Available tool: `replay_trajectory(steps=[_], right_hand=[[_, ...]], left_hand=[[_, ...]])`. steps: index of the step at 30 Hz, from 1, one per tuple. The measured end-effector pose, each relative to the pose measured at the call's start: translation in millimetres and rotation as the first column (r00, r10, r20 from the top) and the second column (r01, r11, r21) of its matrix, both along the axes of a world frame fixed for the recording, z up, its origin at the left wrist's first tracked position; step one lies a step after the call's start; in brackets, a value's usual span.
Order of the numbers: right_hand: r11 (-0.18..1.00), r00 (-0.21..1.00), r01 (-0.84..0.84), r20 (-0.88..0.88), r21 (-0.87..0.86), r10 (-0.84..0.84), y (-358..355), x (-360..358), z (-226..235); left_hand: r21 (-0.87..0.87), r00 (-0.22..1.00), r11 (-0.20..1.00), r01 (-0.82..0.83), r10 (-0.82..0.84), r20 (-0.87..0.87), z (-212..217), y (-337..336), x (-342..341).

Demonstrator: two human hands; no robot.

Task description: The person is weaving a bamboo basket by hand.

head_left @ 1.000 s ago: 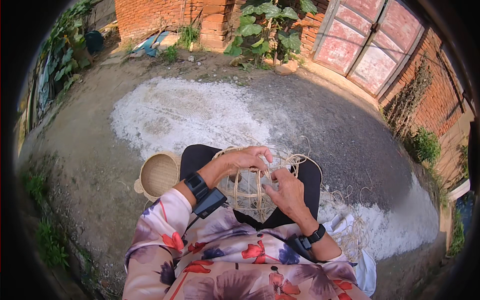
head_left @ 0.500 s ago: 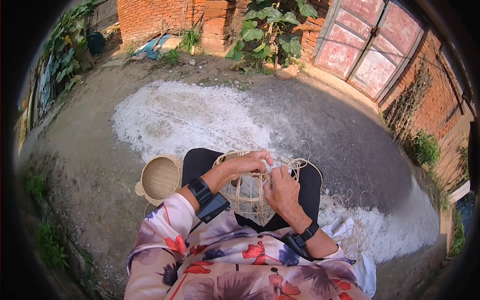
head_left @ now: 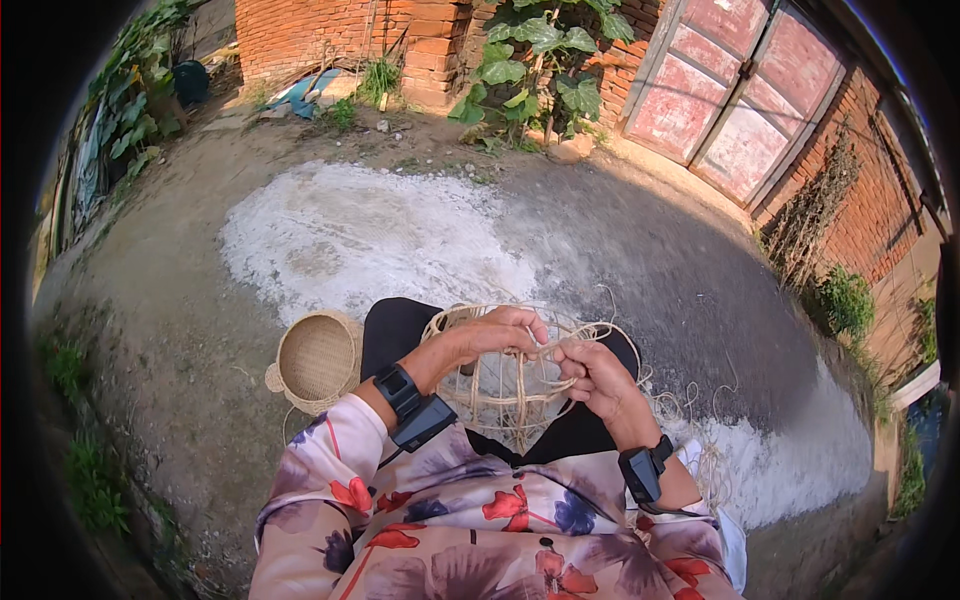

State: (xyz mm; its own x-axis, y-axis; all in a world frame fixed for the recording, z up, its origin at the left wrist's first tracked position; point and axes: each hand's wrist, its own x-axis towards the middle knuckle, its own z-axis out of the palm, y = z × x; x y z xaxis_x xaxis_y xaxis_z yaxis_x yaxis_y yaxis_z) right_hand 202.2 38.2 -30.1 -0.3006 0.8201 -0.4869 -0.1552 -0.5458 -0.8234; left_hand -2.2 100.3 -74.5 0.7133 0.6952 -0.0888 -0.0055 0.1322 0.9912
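Between my knees rests an openwork basket frame (head_left: 517, 402) of pale twisted cord, with wide gaps between its ribs. My left hand (head_left: 505, 332) bends over its rim, fingers closed on the rim cord. Just to the right, my right hand (head_left: 597, 376) pinches a strand of the pale cord (head_left: 556, 352) beside the rim. A loose loop of cord curves out past the right hand over my right knee. Fingertips of both hands nearly meet, and the exact crossing of the strands there is too small to make out.
A finished-looking round woven basket (head_left: 319, 360) stands on the ground by my left knee. Loose cord (head_left: 690, 400) and a white cloth (head_left: 733, 545) lie at my right. White powder (head_left: 360, 235) covers part of the ground ahead. Beyond are a brick wall (head_left: 320, 40) and a red metal door (head_left: 715, 85).
My right hand has shifted a little right and turned, its palm side now more upward, drawing away from the left hand. The left hand has stayed nearly in place on the rim.
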Motion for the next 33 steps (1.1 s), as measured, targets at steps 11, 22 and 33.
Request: replay_trajectory(steps=[11, 22, 33], right_hand=[[0.893, 0.946, 0.155, -0.323, 0.423, -0.011, -32.0, 138.0, 35.5], [0.544, 0.524, 0.487, 0.269, 0.683, -0.808, -74.7, 305.9, 60.1], [0.378, 0.538, -0.728, 0.819, 0.572, -0.201, -76.3, 47.2, -22.4]], left_hand=[[0.686, 0.951, 0.726, -0.049, 0.244, -0.19, 8.4, -1.9, 4.6], [0.189, 0.966, 0.974, -0.123, 0.161, -0.2, -3.3, 9.8, 15.9], [-0.033, 0.972, 0.991, -0.133, 0.124, -0.201, -6.6, 8.8, 23.3]])
